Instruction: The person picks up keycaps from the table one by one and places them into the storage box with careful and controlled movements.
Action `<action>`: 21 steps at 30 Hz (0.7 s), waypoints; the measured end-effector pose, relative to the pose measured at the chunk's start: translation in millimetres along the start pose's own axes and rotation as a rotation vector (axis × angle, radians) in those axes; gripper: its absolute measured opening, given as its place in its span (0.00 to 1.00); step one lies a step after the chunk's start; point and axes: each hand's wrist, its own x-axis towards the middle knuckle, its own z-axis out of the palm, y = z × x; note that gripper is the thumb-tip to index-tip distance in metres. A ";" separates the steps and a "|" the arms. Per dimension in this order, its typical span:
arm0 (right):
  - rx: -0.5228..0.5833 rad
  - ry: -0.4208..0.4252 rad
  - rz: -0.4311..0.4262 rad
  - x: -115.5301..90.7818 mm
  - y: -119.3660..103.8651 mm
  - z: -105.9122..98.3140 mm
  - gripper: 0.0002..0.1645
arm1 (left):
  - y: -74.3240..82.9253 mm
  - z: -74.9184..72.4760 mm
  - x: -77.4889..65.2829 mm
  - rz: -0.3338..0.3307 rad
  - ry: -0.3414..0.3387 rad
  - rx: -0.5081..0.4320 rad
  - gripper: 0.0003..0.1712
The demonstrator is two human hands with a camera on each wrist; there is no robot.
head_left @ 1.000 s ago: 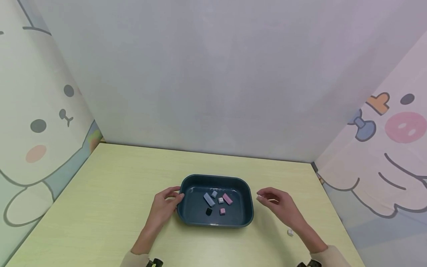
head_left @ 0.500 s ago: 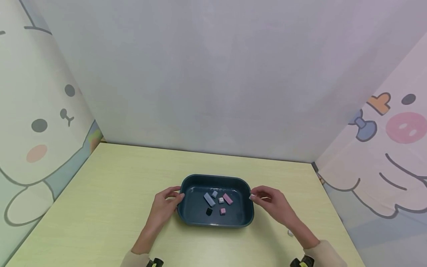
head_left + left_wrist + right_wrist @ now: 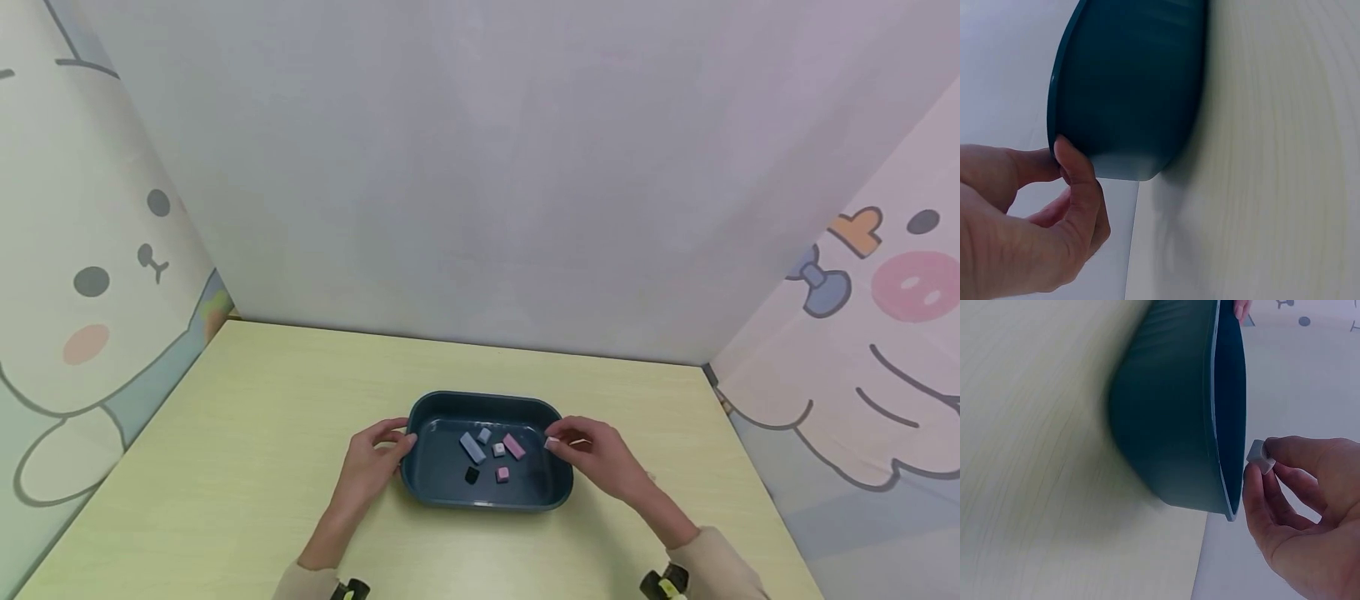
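A dark teal tray (image 3: 487, 506) with a raised rim stands on the table. My left hand (image 3: 369, 467) pinches its left rim between thumb and fingers, as the left wrist view also shows. Over the tray's right rim, my right hand (image 3: 600, 454) pinches a small white keycap (image 3: 1260, 456) with tapered sides between thumb and fingertips. Inside the tray lie a long blue keycap (image 3: 472, 448), a small blue one, a long pink keycap (image 3: 514, 447), a small pink keycap (image 3: 502, 475), a white keycap (image 3: 498, 449) and a black keycap (image 3: 472, 475).
The pale yellow table (image 3: 285, 400) reaches back to a plain grey-white curtain (image 3: 465, 208). Panels with cartoon animals flank it on both sides. Something small and white (image 3: 652, 477) shows on the table beside the right forearm, mostly hidden.
My right hand has moved left with the white keycap, from beside the tray to over its right rim. The right forearm now covers most of the white piece on the table. My left hand stays put.
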 end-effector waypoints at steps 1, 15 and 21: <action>-0.009 -0.003 0.001 0.6 -0.7 0.7 0.11 | 0.0 0.1 0.2 -0.001 0.000 0.001 0.21; -0.087 -0.040 -0.050 4.7 -0.9 13.1 0.11 | -1.7 0.5 1.4 -0.001 -0.001 -0.009 0.20; -0.087 -0.062 -0.077 5.8 -4.0 16.4 0.10 | -0.6 0.2 0.4 0.002 -0.003 0.001 0.21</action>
